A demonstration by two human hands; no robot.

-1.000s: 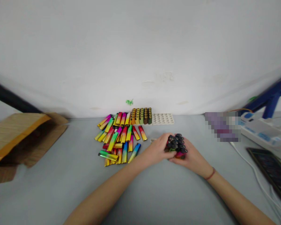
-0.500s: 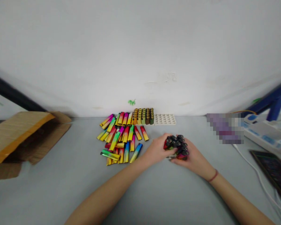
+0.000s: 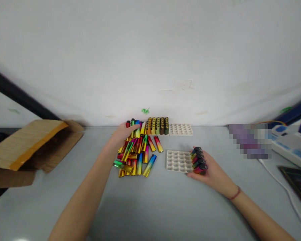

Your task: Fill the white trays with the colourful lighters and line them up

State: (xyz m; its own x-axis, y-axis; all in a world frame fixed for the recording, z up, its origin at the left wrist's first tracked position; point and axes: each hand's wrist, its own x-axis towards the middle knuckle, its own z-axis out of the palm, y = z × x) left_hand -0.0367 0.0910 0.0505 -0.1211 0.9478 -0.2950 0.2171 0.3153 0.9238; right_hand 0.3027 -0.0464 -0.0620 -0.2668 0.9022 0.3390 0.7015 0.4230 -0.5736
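My left hand (image 3: 124, 132) is at the back of a loose pile of shiny, multicoloured lighters (image 3: 140, 144), its fingers closed around several lighters (image 3: 133, 124) with dark tops. My right hand (image 3: 208, 170) curls around a row of black-topped lighters (image 3: 199, 160), thumb at the near side. That row stands upright along the right edge of a white tray (image 3: 178, 161) with round hollows; the tray's other hollows are bare. The lower ends of the lighters in both hands are partly hidden.
Behind stands a block of upright gold-topped lighters (image 3: 157, 126) beside a second white tray (image 3: 180, 129). An open cardboard box (image 3: 37, 144) lies at left. At right are a power strip (image 3: 288, 145), a white cable (image 3: 276, 182) and a dark-screened device (image 3: 297, 187).
My left hand has moved left from the tray to the pile, with several lighters. The bunch between my hands has shrunk to one row at my right hand, uncovering the tray.
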